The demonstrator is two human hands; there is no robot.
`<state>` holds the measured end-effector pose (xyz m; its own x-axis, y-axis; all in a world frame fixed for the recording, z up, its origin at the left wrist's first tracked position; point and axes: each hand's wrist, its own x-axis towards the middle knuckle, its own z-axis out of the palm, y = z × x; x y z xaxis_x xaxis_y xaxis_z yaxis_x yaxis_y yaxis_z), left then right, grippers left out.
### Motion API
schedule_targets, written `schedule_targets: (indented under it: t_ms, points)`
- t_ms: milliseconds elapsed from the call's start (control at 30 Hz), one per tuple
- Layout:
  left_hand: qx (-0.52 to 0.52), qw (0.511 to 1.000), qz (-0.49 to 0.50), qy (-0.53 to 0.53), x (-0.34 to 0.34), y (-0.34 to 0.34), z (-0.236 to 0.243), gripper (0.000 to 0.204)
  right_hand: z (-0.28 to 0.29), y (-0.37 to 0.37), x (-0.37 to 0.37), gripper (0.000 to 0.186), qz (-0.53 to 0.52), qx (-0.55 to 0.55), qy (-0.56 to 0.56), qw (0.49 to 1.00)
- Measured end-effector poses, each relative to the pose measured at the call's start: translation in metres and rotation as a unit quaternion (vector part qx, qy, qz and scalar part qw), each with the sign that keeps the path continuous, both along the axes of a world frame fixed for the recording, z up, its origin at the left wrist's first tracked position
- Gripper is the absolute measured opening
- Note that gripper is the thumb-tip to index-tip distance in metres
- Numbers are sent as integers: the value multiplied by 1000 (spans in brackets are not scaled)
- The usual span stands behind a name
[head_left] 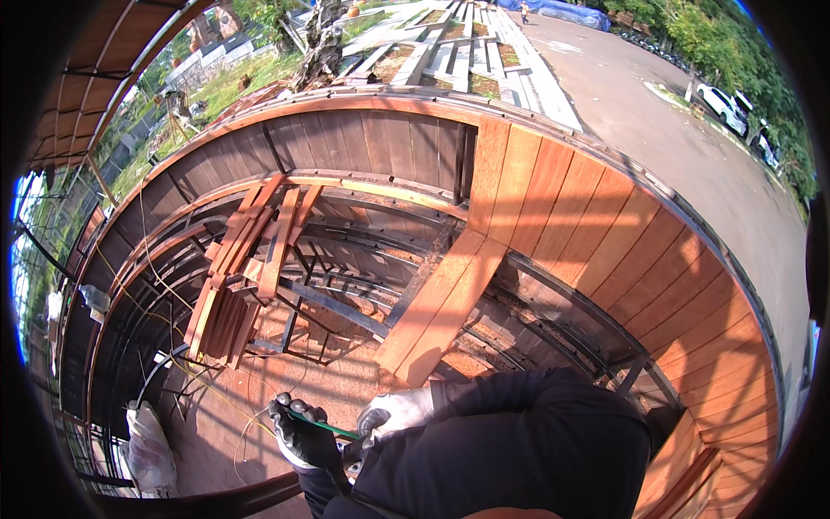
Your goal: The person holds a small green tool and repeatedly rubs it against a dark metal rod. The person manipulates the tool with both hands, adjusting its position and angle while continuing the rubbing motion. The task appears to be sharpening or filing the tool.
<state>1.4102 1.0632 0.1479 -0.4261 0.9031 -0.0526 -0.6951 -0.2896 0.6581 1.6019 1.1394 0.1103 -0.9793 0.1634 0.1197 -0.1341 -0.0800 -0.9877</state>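
— Head view, from the left: what lies there?
— A white sack (pixel 149 450) on the ground; loose planks (pixel 238 285) stacked on the metal frame (pixel 346 307).
— And the hands?
— Left hand (pixel 303 432), black-gloved, fingers closed around a thin green rod (pixel 322 423); right hand (pixel 393 413), grey-gloved, clamped on its other end; wooden decking (pixel 622 259) beyond.

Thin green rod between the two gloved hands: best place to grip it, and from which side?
Grip the thin green rod at its bare middle, from above: both ends sit inside the left hand and right hand, and it lies nearly level.
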Motion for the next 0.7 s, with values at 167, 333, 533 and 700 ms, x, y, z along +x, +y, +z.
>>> schedule_targets:
  t_ms: [167, 333, 533, 700]
  points:
    - [67, 996, -54, -31, -4, -4, -5, 26, 7, -2, 2, 23, -6, -10, 15, 1000]
    - [99, 993, -69, -13, -8, -6, -11, 26, 8, -4, 2, 21, -27, 9, 33, 999]
    - [85, 995, -44, -25, -9, -9, -17, 26, 6, -1, 3, 22, 10, 13, -2, 1000]
    - [75, 993, -89, -31, -3, -11, -10, 25, 23, -1, 6, 22, -4, 43, -16, 999]
